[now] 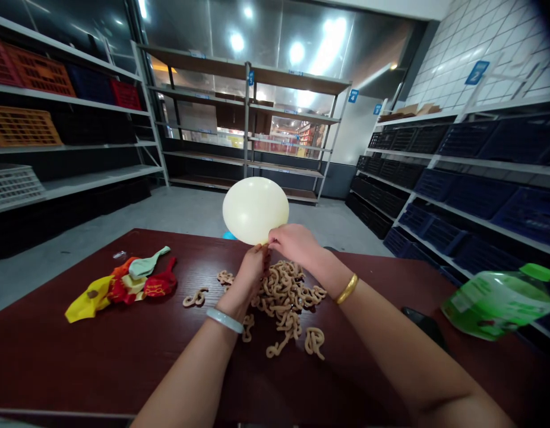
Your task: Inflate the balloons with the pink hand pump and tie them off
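Observation:
A pale cream inflated balloon (256,209) stands above the far part of the table, its neck end toward me. My left hand (256,261) pinches the neck from below. Close against it, my right hand (293,242) has its fingers pressed together at the same neck; the fingertips partly cover the end. Under both hands lies a heap of tan, curled, rope-like pieces (286,291), with a few loose ones around it. Flat balloons in yellow (88,300), red (161,282) and mint green (145,264) lie together on the left of the table.
The dark red-brown table (168,362) spans the foreground. On its right are a green-capped jug of green liquid (498,303) and a black object (424,327). Shelves with crates (38,71) line the left, more crates (489,193) the right. A metal rack (247,113) stands behind.

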